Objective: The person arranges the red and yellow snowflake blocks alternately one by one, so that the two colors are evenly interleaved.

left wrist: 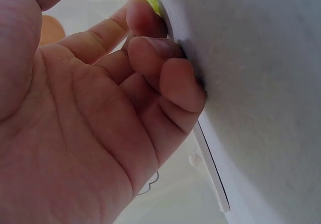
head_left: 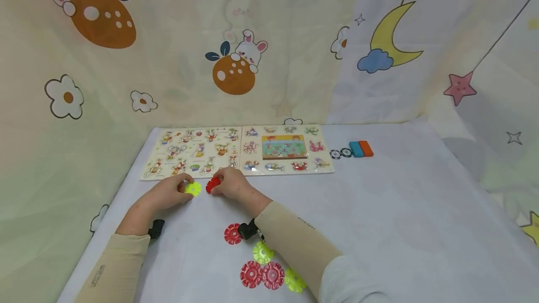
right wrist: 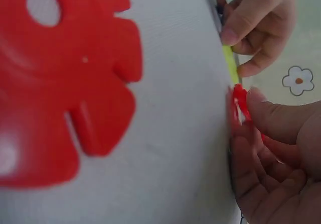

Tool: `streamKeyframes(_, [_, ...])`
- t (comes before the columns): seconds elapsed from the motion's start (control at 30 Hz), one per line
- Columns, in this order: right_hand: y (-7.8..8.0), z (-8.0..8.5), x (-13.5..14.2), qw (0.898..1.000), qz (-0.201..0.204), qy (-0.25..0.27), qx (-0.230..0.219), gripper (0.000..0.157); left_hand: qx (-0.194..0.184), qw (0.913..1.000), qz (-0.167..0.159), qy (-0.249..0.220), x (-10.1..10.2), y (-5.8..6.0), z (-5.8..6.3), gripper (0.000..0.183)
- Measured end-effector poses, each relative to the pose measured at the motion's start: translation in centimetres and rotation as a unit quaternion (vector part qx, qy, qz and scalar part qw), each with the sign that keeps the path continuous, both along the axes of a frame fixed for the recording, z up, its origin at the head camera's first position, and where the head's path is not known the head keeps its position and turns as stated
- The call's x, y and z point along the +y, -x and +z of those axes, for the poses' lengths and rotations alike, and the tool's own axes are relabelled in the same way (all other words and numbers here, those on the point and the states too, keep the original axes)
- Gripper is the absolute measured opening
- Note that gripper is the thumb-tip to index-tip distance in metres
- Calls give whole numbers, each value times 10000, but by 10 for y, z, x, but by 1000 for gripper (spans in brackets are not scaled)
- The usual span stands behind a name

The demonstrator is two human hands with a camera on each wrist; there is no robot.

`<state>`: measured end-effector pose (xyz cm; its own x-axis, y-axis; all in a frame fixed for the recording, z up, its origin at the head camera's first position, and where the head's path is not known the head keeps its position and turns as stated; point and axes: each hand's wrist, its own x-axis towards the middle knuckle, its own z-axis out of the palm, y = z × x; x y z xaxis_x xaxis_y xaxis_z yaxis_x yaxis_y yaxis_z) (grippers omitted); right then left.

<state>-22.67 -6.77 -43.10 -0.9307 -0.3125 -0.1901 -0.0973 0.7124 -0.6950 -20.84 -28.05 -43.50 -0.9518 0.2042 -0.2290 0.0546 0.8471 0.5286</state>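
Left hand (head_left: 166, 194): the yellow disc (head_left: 194, 189) is pinched by its rim between thumb and forefinger; in the left wrist view the other fingers are curled toward the palm, their tips held down at the surface (head_left: 391, 228).
Right hand (head_left: 232, 184): the red disc (head_left: 212, 185) is pinched between thumb and fingertips, and the other fingers are bent beneath the thumb in the right wrist view.
Gap: the two held discs are kept just beside each other, with a narrow space seen between them from the head view; whether either is lifted cannot be told.
Place: both are held just in front of the left picture board (head_left: 200, 151).
Left arm: the beige-sleeved forearm is reached in from the lower left, with the hand turned inward to the right.
Right arm: the forearm is slanted in from the lower right, with the hand pointed up and left.
Loose red discs: one (head_left: 232, 234) is set near the right wrist, and two (head_left: 251, 274) are laid side by side nearer the person.
Loose yellow discs: one (head_left: 263, 253) is placed above that pair; another (head_left: 294, 281) is partly covered by the right sleeve (head_left: 299, 242).
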Motion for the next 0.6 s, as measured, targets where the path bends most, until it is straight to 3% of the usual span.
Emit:
streamKeyframes(0.23, [4,-11,-2,9972,182,-436,587,40,15,10000,-20,-49,-1,1,0,42])
streamKeyframes(0.6, [2,-15,5,9988,309,-48,374,23,-37,10000,-1,-38,0,2,-1,43])
